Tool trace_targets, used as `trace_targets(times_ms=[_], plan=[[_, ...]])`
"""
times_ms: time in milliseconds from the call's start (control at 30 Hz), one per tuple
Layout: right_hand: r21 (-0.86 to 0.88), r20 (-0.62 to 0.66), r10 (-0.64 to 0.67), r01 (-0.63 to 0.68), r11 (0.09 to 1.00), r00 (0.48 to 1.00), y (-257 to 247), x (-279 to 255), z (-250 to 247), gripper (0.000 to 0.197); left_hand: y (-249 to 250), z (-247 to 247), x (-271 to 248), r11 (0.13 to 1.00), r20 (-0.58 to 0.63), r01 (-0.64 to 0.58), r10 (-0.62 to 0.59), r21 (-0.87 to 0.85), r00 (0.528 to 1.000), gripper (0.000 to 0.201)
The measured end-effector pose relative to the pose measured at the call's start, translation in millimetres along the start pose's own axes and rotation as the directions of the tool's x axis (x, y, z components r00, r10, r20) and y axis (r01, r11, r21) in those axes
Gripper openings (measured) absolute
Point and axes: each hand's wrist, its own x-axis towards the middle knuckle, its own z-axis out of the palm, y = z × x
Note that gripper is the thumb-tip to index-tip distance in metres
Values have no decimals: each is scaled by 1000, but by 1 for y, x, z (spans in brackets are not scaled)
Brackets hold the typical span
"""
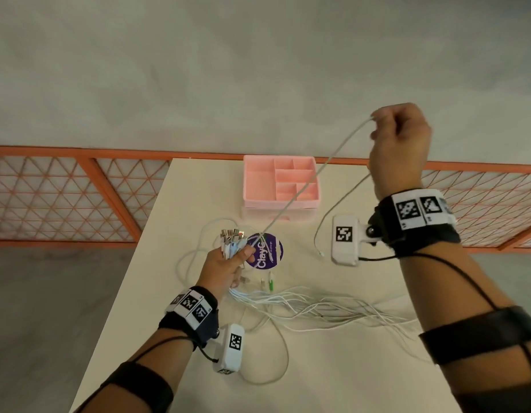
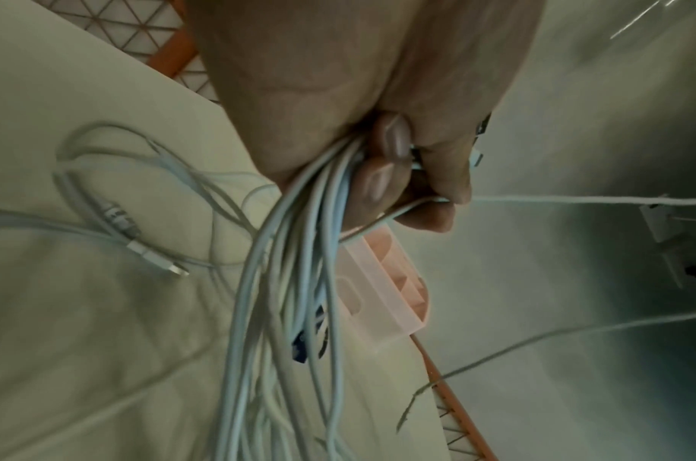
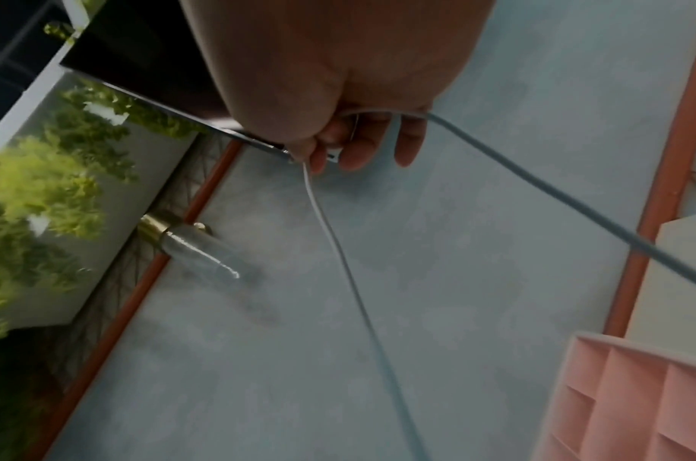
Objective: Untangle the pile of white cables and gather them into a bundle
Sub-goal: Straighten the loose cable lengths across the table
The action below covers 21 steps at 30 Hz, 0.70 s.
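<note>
My left hand (image 1: 228,263) grips a bunch of white cables (image 2: 299,265) near their plug ends (image 1: 230,235), above the middle of the white table (image 1: 347,368). The cable tails (image 1: 318,308) fan out to the right across the table. My right hand (image 1: 398,141), raised high at the right, pinches a single white cable (image 1: 315,177) that runs taut down to the left hand's bunch. Its free end (image 1: 321,253) hangs down to the table. In the right wrist view the fingers (image 3: 362,146) curl round this cable (image 3: 535,187).
A pink divided organiser tray (image 1: 280,181) stands at the table's far edge. A purple round sticker or lid (image 1: 267,250) lies beside the left hand. A few loose connectors (image 1: 267,283) and a slack cable loop (image 1: 276,362) lie on the table. An orange mesh railing (image 1: 64,198) runs behind.
</note>
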Motion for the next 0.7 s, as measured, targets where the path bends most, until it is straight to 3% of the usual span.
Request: trace_targets(times_ms=[100, 200, 300, 367, 433, 500, 533, 567, 700], plan=[[-144, -1, 24, -24, 989, 1000, 20, 2, -5, 18, 3, 4, 1, 1000, -23, -8, 8, 17, 1000, 28], [-468, 265, -13, 141, 872, 964, 49, -21, -3, 18, 13, 11, 3, 999, -29, -32, 32, -21, 999, 25], [-548, 486, 67, 244, 800, 872, 60, -56, 5, 32, 23, 21, 2, 998, -2, -70, 70, 3, 998, 24], [-402, 649, -39, 386, 830, 760, 57, -80, 14, 40, 28, 28, 2, 994, 19, -100, 99, 44, 995, 31], [-284, 799, -110, 533, 797, 591, 55, -100, 25, 41, 31, 34, 2, 988, 42, -123, 120, 92, 992, 31], [-288, 890, -32, 615, 734, 455, 52, -113, 37, 29, 33, 38, 2, 986, 46, -130, 126, 101, 991, 27], [-307, 905, 22, 616, 726, 425, 49, -115, 40, 25, 33, 37, 1, 987, 38, -129, 125, 97, 991, 25], [-320, 905, 59, 583, 747, 421, 47, -114, 41, 25, 32, 34, 0, 987, 29, -130, 127, 90, 991, 24], [-309, 854, 103, 337, 890, 510, 38, -98, 37, 17, 22, 20, -2, 995, 7, -83, 83, 48, 997, 26]])
